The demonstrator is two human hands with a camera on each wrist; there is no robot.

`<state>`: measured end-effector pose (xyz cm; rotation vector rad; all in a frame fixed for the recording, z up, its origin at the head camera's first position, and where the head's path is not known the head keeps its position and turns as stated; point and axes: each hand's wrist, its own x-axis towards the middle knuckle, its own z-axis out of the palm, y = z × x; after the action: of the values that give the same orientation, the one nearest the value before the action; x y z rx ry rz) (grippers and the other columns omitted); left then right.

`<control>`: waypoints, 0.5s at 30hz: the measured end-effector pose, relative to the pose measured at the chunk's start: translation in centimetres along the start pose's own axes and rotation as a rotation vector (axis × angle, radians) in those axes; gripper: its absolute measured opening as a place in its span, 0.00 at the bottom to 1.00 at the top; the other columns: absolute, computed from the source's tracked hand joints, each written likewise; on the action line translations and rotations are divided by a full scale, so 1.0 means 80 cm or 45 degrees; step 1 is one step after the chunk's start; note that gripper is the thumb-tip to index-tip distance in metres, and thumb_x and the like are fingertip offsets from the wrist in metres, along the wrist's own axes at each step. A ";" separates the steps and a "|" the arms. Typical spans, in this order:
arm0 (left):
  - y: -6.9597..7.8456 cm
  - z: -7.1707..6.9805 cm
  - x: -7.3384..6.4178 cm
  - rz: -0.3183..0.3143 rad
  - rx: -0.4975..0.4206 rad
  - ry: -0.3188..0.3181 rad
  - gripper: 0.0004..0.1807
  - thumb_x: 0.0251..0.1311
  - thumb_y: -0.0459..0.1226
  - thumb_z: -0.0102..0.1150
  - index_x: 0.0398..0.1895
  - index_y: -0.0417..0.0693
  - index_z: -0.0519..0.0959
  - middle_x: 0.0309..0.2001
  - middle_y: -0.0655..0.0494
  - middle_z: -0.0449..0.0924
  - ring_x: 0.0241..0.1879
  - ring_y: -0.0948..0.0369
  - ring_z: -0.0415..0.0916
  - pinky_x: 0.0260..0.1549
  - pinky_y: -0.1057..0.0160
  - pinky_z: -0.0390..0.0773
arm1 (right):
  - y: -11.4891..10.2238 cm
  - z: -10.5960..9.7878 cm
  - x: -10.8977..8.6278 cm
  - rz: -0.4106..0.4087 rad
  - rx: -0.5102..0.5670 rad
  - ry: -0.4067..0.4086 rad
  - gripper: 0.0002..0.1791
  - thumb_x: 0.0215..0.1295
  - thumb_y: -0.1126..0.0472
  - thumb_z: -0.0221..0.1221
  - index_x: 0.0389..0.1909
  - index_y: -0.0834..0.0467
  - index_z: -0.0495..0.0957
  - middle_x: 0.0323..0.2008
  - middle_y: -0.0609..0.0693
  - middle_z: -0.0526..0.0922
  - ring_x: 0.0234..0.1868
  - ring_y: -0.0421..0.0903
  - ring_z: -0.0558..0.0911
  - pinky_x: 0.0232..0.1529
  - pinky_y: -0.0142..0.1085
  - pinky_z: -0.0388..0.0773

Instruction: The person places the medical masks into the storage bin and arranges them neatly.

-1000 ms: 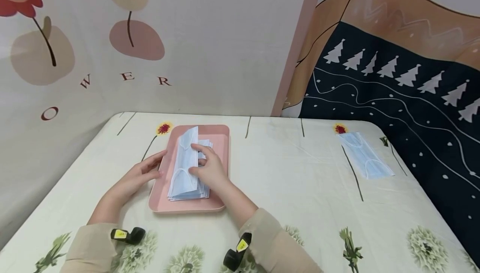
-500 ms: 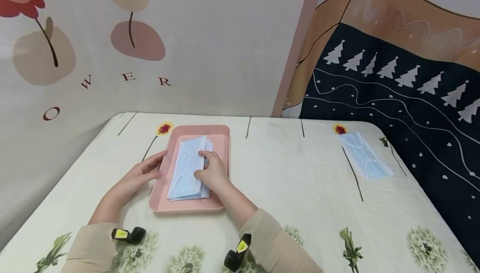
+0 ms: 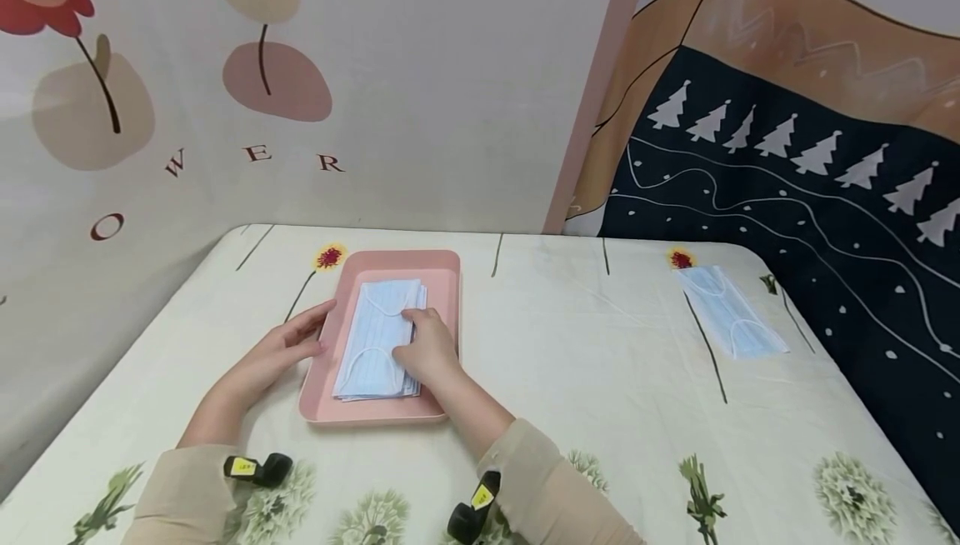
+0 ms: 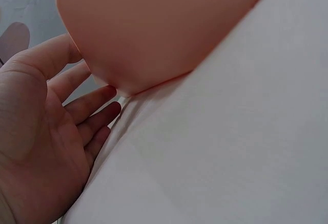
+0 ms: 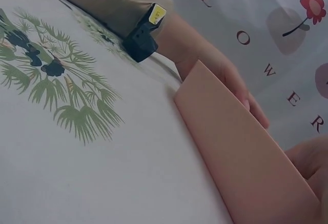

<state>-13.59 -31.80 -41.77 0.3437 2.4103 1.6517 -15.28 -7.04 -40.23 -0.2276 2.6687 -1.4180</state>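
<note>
A pink tray (image 3: 441, 274) holds a small pile of light-blue face masks, pleated and with white ear loops. The top face mask (image 3: 371, 328) lies nearly flat over the others. My right hand (image 3: 433, 353) reaches over the tray's right side and pinches this mask's right edge between thumb and fingers. At the opposite side my left hand (image 3: 262, 366) rests its spread fingers against the tray's left rim. Seen from the left wrist, those fingers (image 4: 92, 103) touch the tray's outer wall. The right wrist view shows mostly the tray's side, which hides the masks.
A single face mask (image 3: 731, 312) lies apart toward the table's right end. The floral tablecloth (image 3: 570, 345) covers the table. A pale printed curtain (image 3: 435, 112) hangs behind it, and a dark cloth with white trees (image 3: 795, 178) borders the right side.
The top mask's right edge, raised a second ago, has come down to the right onto the pile, along with my right hand. My left hand and the tray have stayed put.
</note>
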 end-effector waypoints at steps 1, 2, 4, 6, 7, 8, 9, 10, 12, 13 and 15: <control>0.000 0.000 0.000 -0.002 0.000 0.000 0.36 0.67 0.39 0.55 0.75 0.48 0.53 0.74 0.41 0.47 0.71 0.42 0.41 0.52 0.83 0.57 | 0.000 0.000 -0.001 0.003 -0.017 -0.001 0.31 0.50 0.71 0.66 0.60 0.61 0.74 0.48 0.53 0.75 0.46 0.47 0.77 0.50 0.36 0.75; 0.000 0.000 0.000 -0.003 0.000 0.000 0.36 0.67 0.39 0.55 0.75 0.48 0.53 0.74 0.42 0.46 0.71 0.43 0.41 0.52 0.83 0.57 | -0.001 0.000 -0.001 0.005 -0.033 -0.001 0.31 0.51 0.71 0.66 0.60 0.61 0.74 0.48 0.53 0.75 0.46 0.48 0.77 0.50 0.37 0.76; 0.000 0.000 0.000 -0.005 -0.003 0.001 0.36 0.67 0.39 0.55 0.75 0.48 0.53 0.74 0.42 0.46 0.71 0.43 0.41 0.52 0.83 0.57 | -0.002 0.001 -0.002 0.011 -0.057 -0.002 0.31 0.51 0.70 0.66 0.60 0.60 0.74 0.50 0.54 0.74 0.46 0.48 0.77 0.49 0.37 0.76; 0.000 0.000 0.000 -0.005 -0.005 0.003 0.36 0.67 0.39 0.55 0.75 0.47 0.53 0.74 0.41 0.46 0.71 0.43 0.41 0.52 0.83 0.57 | -0.003 0.000 -0.003 0.012 -0.063 0.001 0.31 0.50 0.70 0.67 0.60 0.61 0.75 0.51 0.55 0.73 0.46 0.49 0.77 0.49 0.38 0.76; 0.001 0.000 0.000 -0.005 -0.007 0.004 0.36 0.67 0.39 0.55 0.75 0.47 0.53 0.74 0.41 0.46 0.71 0.43 0.41 0.52 0.83 0.56 | -0.004 0.000 -0.003 0.014 -0.064 0.001 0.31 0.50 0.70 0.67 0.60 0.61 0.75 0.51 0.55 0.72 0.46 0.49 0.77 0.49 0.38 0.76; 0.001 0.000 0.000 -0.005 -0.008 0.004 0.36 0.67 0.38 0.55 0.75 0.47 0.53 0.74 0.41 0.46 0.71 0.43 0.41 0.52 0.83 0.56 | -0.004 0.000 -0.004 0.014 -0.063 0.002 0.32 0.50 0.70 0.67 0.60 0.61 0.75 0.52 0.55 0.72 0.46 0.49 0.77 0.48 0.37 0.76; 0.001 0.000 0.000 -0.007 -0.009 0.005 0.36 0.67 0.38 0.55 0.75 0.47 0.53 0.74 0.41 0.46 0.71 0.43 0.41 0.52 0.83 0.56 | -0.004 0.000 -0.004 0.014 -0.060 0.001 0.32 0.50 0.69 0.67 0.60 0.61 0.75 0.52 0.56 0.71 0.46 0.49 0.77 0.48 0.37 0.76; 0.001 0.000 0.000 -0.009 -0.008 0.005 0.36 0.67 0.38 0.55 0.75 0.47 0.52 0.74 0.41 0.46 0.71 0.43 0.41 0.52 0.84 0.56 | -0.004 0.000 -0.005 0.011 -0.059 0.004 0.32 0.50 0.69 0.67 0.60 0.61 0.75 0.52 0.56 0.71 0.45 0.49 0.77 0.48 0.37 0.76; 0.001 0.000 0.000 -0.015 -0.005 0.005 0.36 0.67 0.38 0.55 0.75 0.47 0.52 0.74 0.41 0.46 0.71 0.42 0.41 0.52 0.84 0.56 | -0.005 -0.002 -0.007 -0.001 -0.056 0.006 0.32 0.51 0.69 0.67 0.61 0.60 0.74 0.51 0.56 0.71 0.45 0.48 0.76 0.47 0.36 0.76; 0.001 0.000 0.000 -0.017 -0.003 0.005 0.36 0.67 0.39 0.55 0.75 0.47 0.53 0.74 0.42 0.47 0.71 0.43 0.41 0.51 0.84 0.56 | -0.005 -0.002 -0.008 -0.013 -0.058 0.011 0.32 0.51 0.69 0.66 0.61 0.60 0.74 0.51 0.55 0.70 0.44 0.47 0.76 0.47 0.35 0.76; 0.001 0.000 0.000 -0.021 0.003 0.005 0.36 0.67 0.39 0.55 0.75 0.48 0.53 0.74 0.42 0.47 0.71 0.43 0.41 0.51 0.84 0.56 | -0.005 -0.004 -0.010 -0.044 -0.063 0.027 0.32 0.53 0.68 0.66 0.62 0.60 0.73 0.52 0.55 0.70 0.44 0.47 0.76 0.46 0.34 0.76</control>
<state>-13.63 -31.78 -41.71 0.3211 2.4113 1.6444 -14.53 -6.83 -39.67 -0.2658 2.7319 -1.3726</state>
